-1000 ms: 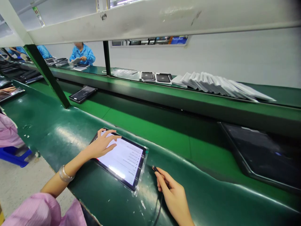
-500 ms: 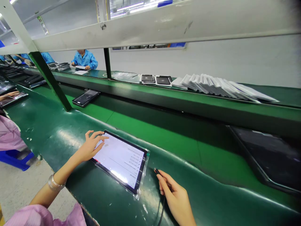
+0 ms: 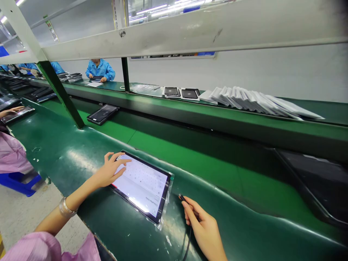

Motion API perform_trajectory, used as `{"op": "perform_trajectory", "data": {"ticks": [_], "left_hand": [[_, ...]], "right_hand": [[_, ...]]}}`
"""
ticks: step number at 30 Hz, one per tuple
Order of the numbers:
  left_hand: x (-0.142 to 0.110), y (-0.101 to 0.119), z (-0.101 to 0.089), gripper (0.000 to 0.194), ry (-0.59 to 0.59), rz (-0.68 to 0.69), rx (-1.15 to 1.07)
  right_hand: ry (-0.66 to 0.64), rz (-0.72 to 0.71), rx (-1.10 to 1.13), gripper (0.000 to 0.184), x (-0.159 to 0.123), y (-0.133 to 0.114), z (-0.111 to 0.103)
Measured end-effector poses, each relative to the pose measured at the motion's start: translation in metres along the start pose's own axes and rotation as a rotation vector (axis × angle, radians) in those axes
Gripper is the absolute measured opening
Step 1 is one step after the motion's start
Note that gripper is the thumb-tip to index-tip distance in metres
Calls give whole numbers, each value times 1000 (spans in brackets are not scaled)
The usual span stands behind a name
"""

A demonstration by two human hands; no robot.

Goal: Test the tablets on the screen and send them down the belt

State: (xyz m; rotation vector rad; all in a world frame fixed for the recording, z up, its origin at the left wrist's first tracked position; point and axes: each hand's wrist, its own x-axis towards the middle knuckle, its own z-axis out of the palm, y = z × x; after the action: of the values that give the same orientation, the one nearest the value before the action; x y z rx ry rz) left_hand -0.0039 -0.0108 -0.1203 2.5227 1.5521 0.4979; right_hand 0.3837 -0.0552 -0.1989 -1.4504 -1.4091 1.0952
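Note:
A tablet [image 3: 146,181] with a lit, pale screen lies flat on the green bench, a clear film sticking out past its right edge. Over its far left part hovers or rests my left hand [image 3: 112,170], fingers spread, the index fingertip at the screen; whether it touches I cannot tell. My right hand [image 3: 201,224] pinches the end of a black cable [image 3: 187,244] just right of the tablet. The cable's plug [image 3: 181,197] pokes out past the fingertips, apart from the tablet, and its cord runs down out of view.
Beyond the bench edge, a green conveyor belt [image 3: 174,148] carries a dark tablet [image 3: 102,114] and a larger dark device [image 3: 312,181] at right. White sleeves [image 3: 252,99] lie fanned on the far shelf. A green post [image 3: 61,94] stands left. A co-worker in blue [image 3: 100,70] sits across.
The tablet's screen went from a list of text lines to a page with a keyboard-like layout. My left hand shifted slightly right over it. The right hand stays with the cable.

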Motion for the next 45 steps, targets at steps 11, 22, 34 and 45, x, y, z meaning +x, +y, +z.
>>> {"op": "perform_trajectory", "data": {"ticks": [11,22,34,45], "left_hand": [[32,22,8,33,-53,159,18],[13,13,-1,46,-28,-7,-67],[-39,-15,-3,32,31,-93,-27],[-25,-14,5,37,26,-107,-20]], "right_hand": [[-9,-7,23,60,-2,0,0],[-15,3,16,62,-3,2,1],[-23,14,35,60,-1,11,0],[-7,2,28,57,-3,6,1]]}}
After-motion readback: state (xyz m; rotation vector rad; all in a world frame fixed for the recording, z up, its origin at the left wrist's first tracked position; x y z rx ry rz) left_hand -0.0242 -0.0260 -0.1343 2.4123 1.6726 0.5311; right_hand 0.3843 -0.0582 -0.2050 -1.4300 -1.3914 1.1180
